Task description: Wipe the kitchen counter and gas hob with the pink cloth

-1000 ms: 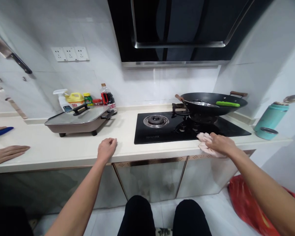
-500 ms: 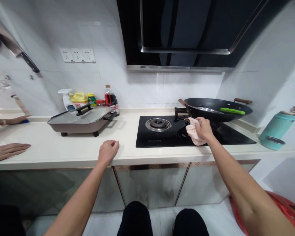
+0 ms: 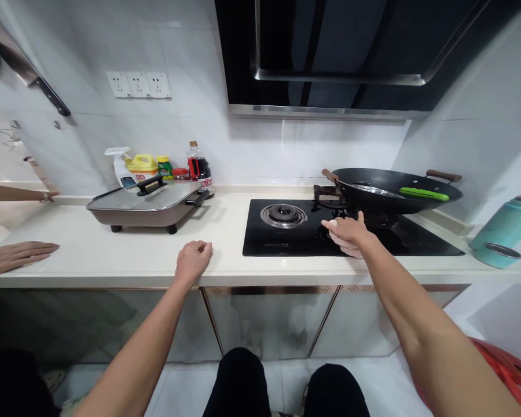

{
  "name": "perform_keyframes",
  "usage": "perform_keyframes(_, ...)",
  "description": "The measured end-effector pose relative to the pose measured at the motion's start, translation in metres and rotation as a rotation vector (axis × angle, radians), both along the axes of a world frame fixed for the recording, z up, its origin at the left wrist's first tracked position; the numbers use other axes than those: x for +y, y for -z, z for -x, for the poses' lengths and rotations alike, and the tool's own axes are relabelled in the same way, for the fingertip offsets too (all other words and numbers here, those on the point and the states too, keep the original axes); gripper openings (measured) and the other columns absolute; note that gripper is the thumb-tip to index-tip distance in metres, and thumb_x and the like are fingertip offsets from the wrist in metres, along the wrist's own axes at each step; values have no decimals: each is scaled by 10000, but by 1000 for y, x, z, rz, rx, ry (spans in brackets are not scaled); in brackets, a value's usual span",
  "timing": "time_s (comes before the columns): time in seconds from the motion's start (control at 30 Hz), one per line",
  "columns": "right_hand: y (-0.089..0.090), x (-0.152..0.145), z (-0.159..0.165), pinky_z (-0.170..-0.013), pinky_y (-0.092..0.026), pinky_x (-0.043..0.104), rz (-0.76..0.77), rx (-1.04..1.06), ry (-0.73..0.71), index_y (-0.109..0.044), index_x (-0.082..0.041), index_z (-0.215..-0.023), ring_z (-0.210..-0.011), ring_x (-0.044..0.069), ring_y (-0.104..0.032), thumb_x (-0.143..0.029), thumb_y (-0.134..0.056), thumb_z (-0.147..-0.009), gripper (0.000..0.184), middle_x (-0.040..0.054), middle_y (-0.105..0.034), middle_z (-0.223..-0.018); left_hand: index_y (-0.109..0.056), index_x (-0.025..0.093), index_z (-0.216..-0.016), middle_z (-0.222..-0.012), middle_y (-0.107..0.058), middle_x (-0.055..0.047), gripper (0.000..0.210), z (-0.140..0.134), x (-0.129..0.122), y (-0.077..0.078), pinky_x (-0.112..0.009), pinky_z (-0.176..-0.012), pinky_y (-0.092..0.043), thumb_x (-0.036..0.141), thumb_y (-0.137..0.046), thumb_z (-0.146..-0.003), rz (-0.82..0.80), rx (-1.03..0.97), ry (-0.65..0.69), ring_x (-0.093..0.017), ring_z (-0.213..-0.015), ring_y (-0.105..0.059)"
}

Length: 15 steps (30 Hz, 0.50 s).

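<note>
The right hand (image 3: 344,230) clasps a pale pink cloth (image 3: 351,249), mostly hidden beneath it, at the front of the black gas hob (image 3: 257,240), just before the wok (image 3: 384,204). The left hand (image 3: 193,259) rests on the tabletop (image 3: 113,255), curled into a loose fist, nothing visible in it. Wiping would likely go better with the cloth spread flatter, even pressure, and care around the left burner (image 3: 283,216).
</note>
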State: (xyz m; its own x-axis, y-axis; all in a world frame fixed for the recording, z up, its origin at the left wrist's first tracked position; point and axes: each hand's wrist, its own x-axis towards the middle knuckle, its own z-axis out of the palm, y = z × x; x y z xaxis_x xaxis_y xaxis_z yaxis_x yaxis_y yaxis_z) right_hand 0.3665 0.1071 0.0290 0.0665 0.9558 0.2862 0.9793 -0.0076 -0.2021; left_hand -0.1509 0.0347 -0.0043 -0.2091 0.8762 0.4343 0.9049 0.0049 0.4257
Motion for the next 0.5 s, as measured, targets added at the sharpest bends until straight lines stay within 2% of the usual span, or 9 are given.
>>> perform_keyframes(0.07,6,-15,4,-1242,-28,632,27,-100,8,-694,-105,-1238,-1304,374,-556,-705,-408,-971,716,190,-727,-1174,-783,212,-899,-1028,-778,-102,418,1,0,1,-348,-888,-504,471,-458,-940,-4,5,3,-281,-1013,-684)
perform_keyframes(0.1,10,-24,6,-1245,-48,627,34,-147,18,-655,-93,-1309,-1342,369,-531,-698,-408,-970,736,204,-703,-1244,-783,212,-897,-1027,-777,-103,417,1,1,1,-350,-889,-505,469,-457,-941,-5,9,4,-283,-1014,-685)
perform_keyframes(0.2,20,-54,8,-1165,-289,597,57,-183,46,-579,-102,-1420,-1405,378,-458,-654,-437,-958,734,240,-614,-1393,-790,209,-910,-1038,-776,-109,416,2,2,3,-360,-904,-507,463,-461,-943,-7,27,8,-292,-1032,-685)
perform_keyframes(0.23,22,-64,9,-1106,-360,577,73,-169,48,-585,-125,-1418,-1399,386,-453,-622,-455,-954,692,234,-615,-1387,-793,209,-919,-1044,-776,-109,415,2,2,3,-362,-913,-507,459,-463,-945,-9,36,13,-294,-1042,-684)
perform_keyframes(0.3,23,-79,11,-1013,-425,538,89,-150,30,-623,-188,-1377,-1353,387,-476,-527,-472,-954,563,198,-658,-1303,-798,210,-933,-1052,-775,-109,409,1,2,3,-365,-932,-503,450,-467,-949,-9,56,22,-294,-1059,-680)
perform_keyframes(0.4,20,-95,19,-950,-434,481,58,-161,-9,-681,-212,-1285,-1221,363,-539,-399,-482,-941,439,167,-699,-1152,-803,208,-951,-1066,-773,-114,402,-2,1,3,-377,-952,-498,440,-475,-955,-2,85,22,-300,-1073,-673)
perform_keyframes(0.5,18,-104,38,-889,-422,407,17,-140,-76,-702,-207,-1263,-1121,329,-569,-334,-483,-933,416,151,-711,-1095,-806,208,-946,-1058,-772,-118,392,-5,-1,3,-389,-961,-495,427,-482,-961,-4,117,26,-305,-1074,-667)
